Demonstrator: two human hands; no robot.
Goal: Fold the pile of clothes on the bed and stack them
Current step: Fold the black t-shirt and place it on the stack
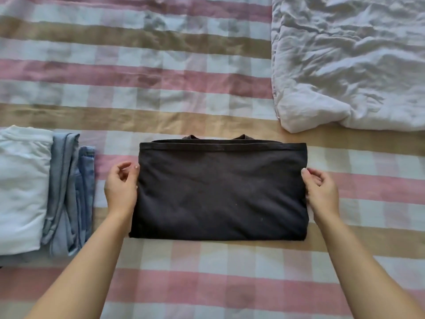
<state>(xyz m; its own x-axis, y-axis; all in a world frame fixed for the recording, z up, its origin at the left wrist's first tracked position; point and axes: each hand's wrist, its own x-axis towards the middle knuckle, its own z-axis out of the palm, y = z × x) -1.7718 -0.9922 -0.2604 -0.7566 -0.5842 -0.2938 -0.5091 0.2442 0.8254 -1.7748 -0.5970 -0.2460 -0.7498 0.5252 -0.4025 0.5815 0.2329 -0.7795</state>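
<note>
**Shirt (pixel 220 192) folded square, ready for the stack**

The black shirt lay as a flat rectangle on the checked bedspread (pixel 161 93), just right of the stack of folded clothes (pixel 34 192) and apart from it. I judged it light, soft and limp. Lifted by one edge it would sag and come unfolded, so I would slide flat fingers under both short sides and carry it level. The left hand (pixel 120 187) sat between stack and shirt, fingers loosely curled, thumb tip touching the cloth's edge, with no cloth pinched that I could see. The right hand (pixel 323 192) mirrored it at the edge farthest from the stack, equally loose. A crumpled white duvet (pixel 345 65) lay beyond the shirt, well apart from the stack.
</note>
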